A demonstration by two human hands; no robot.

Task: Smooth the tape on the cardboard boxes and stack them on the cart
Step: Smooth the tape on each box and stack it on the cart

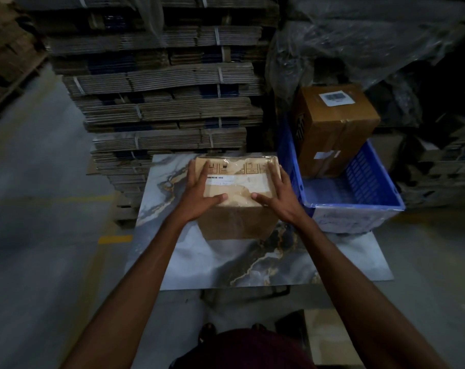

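Right now we have both hands laid flat on the top of a cardboard box (pixel 236 222) that sits on a marble-patterned tabletop (pixel 226 265), toward its far edge. Our left hand (pixel 199 193) lies on the left part of the top with its fingers straight and spread, reaching toward the far left corner, the thumb stretched along the near edge. Our right hand (pixel 280 194) mirrors it on the right side, fingers straight along the right edge and thumb pointing inward, so the two thumbs nearly meet but stay apart near the middle of the near edge. Neither hand curls round anything; both press or rest with open palms. Between the hands we see glossy clear tape (pixel 239 194) over the top, covering a white label (pixel 242 181) and a row of printed handling symbols at the far edge. Just beside the tabletop on the right stands a blue plastic crate (pixel 359 206), and a second, taller cardboard box (pixel 335 129) with a white barcode sticker stands in its far part. Behind the table rises a stack of flattened cartons (pixel 159 102) bound with white straps, and crumpled plastic sheeting (pixel 359 41) hangs at the upper right.
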